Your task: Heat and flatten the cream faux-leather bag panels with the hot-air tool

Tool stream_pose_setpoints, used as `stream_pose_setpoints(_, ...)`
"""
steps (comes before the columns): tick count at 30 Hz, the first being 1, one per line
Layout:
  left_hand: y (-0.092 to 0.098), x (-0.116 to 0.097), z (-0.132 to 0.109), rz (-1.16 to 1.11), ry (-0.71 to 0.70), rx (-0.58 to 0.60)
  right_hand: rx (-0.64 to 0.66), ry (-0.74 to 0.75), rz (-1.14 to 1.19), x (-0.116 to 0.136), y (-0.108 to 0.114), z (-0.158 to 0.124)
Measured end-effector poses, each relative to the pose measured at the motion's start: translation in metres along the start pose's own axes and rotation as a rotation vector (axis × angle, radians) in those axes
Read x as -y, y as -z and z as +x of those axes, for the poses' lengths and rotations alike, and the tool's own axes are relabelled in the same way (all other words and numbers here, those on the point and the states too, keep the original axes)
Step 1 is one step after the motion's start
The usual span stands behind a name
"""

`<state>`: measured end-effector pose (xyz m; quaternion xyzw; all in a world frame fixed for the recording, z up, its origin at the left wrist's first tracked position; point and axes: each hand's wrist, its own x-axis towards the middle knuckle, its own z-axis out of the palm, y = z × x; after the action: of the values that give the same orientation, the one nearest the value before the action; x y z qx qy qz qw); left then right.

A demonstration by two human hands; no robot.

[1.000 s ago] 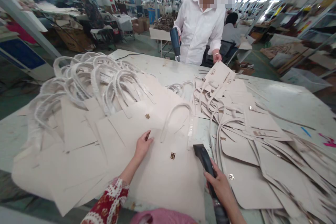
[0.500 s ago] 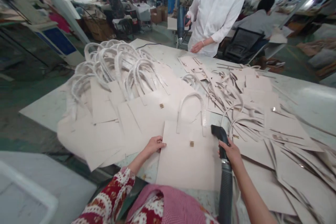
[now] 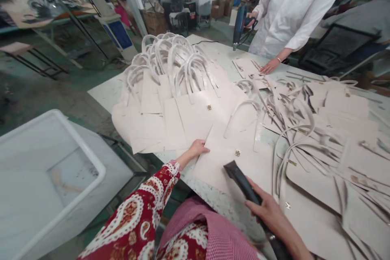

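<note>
A pale beige bag panel (image 3: 222, 162) lies flat in front of me, with a curved handle (image 3: 243, 109) and a small gold metal fitting (image 3: 237, 152). My left hand (image 3: 198, 148) pinches the panel's left edge between thumb and fingers. In my right hand (image 3: 264, 203) is a black hose nozzle (image 3: 240, 176), fingers wrapped round it, its flat mouth over the panel's lower part below the gold fitting. Left of this panel, a pile of similar panels (image 3: 146, 130) spreads out, their plastic-wrapped handles (image 3: 173, 57) standing upright.
More panels and loose straps (image 3: 317, 162) cover the table's right side. Across the table (image 3: 103, 91) a co-worker in a white shirt (image 3: 283, 16) holds a dark heat-gun-like tool (image 3: 239, 26), one hand on pieces. A white plastic bin (image 3: 70, 142) stands at left.
My view has swung left. The nozzle has moved from the panel's upper right edge to below its gold fitting. The panel has tilted; my left hand keeps its edge. The co-worker's free hand rests on pieces.
</note>
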<state>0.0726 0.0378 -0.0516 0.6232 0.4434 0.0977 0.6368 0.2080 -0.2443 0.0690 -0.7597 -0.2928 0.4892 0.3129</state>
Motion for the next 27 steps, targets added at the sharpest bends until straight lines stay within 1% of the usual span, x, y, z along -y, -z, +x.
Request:
stream_pose_setpoints(3, -0.004, -0.003, -0.004, 0.053, -0.006, -0.019, 0.177, 0.144, 0.014, 0.003, -0.033, -0.002)
stream_pose_setpoints(5, -0.009, -0.007, -0.008, 0.088, -0.011, -0.045, 0.250, 0.225, 0.013, 0.009, -0.052, 0.005)
stream_pose_setpoints(7, -0.013, -0.011, -0.012, 0.119, -0.013, -0.067, 0.280, 0.268, -0.002, 0.018, -0.064, 0.012)
stream_pose_setpoints(10, -0.017, -0.015, -0.018, 0.156, -0.012, -0.091, 0.265, 0.304, -0.009, 0.026, -0.068, 0.015)
stream_pose_setpoints(13, -0.017, -0.017, -0.018, 0.182, -0.005, -0.104, 0.243, 0.323, 0.039, 0.019, -0.057, 0.005)
stream_pose_setpoints(15, -0.015, -0.017, -0.017, 0.189, 0.003, -0.099, 0.169, 0.302, 0.105, 0.005, -0.044, -0.002)
stream_pose_setpoints(18, -0.012, -0.015, -0.016, 0.182, 0.019, -0.071, -0.011, 0.157, 0.154, -0.017, -0.018, -0.005)
stream_pose_setpoints(20, -0.013, -0.014, -0.018, 0.170, 0.031, -0.052, -0.112, 0.069, 0.173, -0.024, 0.001, 0.001)
stream_pose_setpoints(22, -0.016, -0.012, -0.023, 0.153, 0.040, -0.037, -0.163, 0.060, 0.217, -0.021, 0.017, 0.013)
stream_pose_setpoints(24, -0.020, -0.010, -0.029, 0.133, 0.040, -0.027, -0.160, 0.093, 0.271, -0.009, 0.027, 0.031)
stream_pose_setpoints(27, -0.028, -0.005, -0.038, 0.113, 0.033, -0.021, -0.135, 0.144, 0.306, 0.018, 0.025, 0.065)
